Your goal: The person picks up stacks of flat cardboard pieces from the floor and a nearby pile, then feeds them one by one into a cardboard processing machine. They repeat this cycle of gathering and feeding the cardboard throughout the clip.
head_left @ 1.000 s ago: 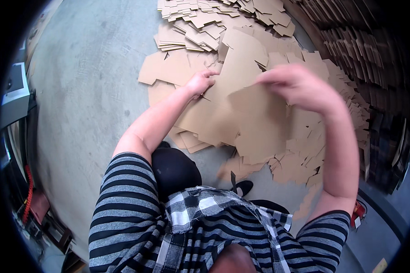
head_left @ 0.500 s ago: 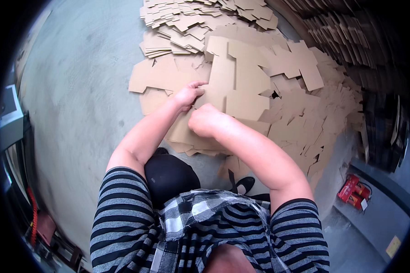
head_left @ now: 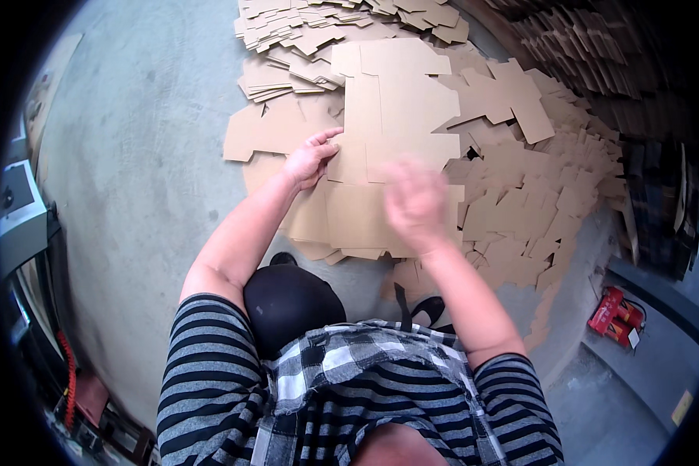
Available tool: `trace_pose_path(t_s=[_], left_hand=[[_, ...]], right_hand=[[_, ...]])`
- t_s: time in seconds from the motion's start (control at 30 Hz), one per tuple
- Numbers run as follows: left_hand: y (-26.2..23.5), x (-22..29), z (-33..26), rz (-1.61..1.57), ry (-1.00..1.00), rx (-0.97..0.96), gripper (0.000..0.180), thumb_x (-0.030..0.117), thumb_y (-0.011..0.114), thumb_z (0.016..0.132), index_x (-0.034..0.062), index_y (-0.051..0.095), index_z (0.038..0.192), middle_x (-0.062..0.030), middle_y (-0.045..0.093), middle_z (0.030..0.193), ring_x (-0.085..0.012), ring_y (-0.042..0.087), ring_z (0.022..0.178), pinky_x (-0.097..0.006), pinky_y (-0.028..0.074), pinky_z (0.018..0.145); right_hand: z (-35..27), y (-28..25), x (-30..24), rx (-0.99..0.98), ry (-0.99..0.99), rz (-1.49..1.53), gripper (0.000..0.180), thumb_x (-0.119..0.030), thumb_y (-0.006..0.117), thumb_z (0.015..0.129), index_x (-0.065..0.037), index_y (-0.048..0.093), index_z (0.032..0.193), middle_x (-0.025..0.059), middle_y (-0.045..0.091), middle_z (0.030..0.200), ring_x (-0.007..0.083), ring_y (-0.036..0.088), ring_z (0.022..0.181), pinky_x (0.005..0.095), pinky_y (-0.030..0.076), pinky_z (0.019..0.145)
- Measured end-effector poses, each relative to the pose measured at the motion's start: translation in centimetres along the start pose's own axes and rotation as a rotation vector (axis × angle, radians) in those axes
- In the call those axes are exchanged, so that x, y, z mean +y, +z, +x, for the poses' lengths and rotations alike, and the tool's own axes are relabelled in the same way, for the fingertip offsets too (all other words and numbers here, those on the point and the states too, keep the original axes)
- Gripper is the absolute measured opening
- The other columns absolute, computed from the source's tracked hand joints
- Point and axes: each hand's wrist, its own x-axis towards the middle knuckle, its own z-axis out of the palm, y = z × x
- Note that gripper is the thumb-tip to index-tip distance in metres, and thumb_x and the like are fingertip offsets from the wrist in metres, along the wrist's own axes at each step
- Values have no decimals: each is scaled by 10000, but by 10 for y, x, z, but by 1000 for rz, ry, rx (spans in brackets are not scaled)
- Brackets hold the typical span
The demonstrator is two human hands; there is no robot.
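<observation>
A flat die-cut cardboard box blank (head_left: 408, 101) with slots and flaps lies on top of a pile in front of me. At its left edge, my left hand (head_left: 315, 161) is closed on the cardboard, with the fingertips by the edge. My right hand (head_left: 416, 203) is over the near panel of the blank, smeared by motion. Its fingers cannot be made out, nor whether it touches the cardboard. Beneath the blank, more cardboard sheets (head_left: 307, 217) stick out at the near left.
Stacked cardboard blanks (head_left: 287, 27) lie at the far side, and a wide spread of loose ones (head_left: 512, 194) covers the floor to the right. Red fire extinguishers (head_left: 617, 317) stand at the right. A grey machine (head_left: 22, 206) is at the left, above a red coiled hose (head_left: 71, 380).
My right hand has moved right, away from my left hand and across the blank. The blank has shifted a little left and away from me and lies flatter. My left hand stays at its edge.
</observation>
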Motion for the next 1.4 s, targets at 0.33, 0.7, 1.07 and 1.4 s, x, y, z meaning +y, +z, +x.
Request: trace_pose_path(t_s=[0.33, 0.7, 1.07, 1.4], left_hand=[[1, 2, 7, -42, 58, -81, 418, 14, 498, 878, 39, 431, 1290, -25, 590, 915, -101, 584, 818, -284, 532, 738], [28, -2, -6, 306, 168, 116, 545, 26, 650, 789, 9, 388, 1267, -118, 594, 991, -162, 604, 823, -282, 521, 693], [-15, 15, -4, 253, 294, 394, 500, 126, 707, 781, -40, 442, 1171, -143, 615, 939, -190, 624, 790, -289, 520, 677], [-38, 5, -1, 279, 278, 557, 346, 68, 634, 831, -12, 483, 1132, -125, 618, 1006, -184, 617, 857, -289, 516, 734]], right_hand=[[-32, 11, 76, -170, 893, 628, 529, -252, 673, 782, -9, 482, 1212, 179, 615, 1081, 262, 597, 978, 353, 449, 867], [-50, 65, 35, -237, 692, 523, 478, -154, 686, 715, -58, 522, 1153, 186, 594, 1011, 326, 569, 988, 393, 452, 867], [-19, 60, 50, -88, 968, 1424, 401, -332, 599, 875, -29, 531, 1130, 55, 619, 921, 110, 593, 784, 239, 487, 660], [11, 167, 202, -7, 1386, 952, 665, -158, 742, 726, 45, 404, 1261, 259, 522, 1190, 226, 558, 1060, 294, 467, 855]])
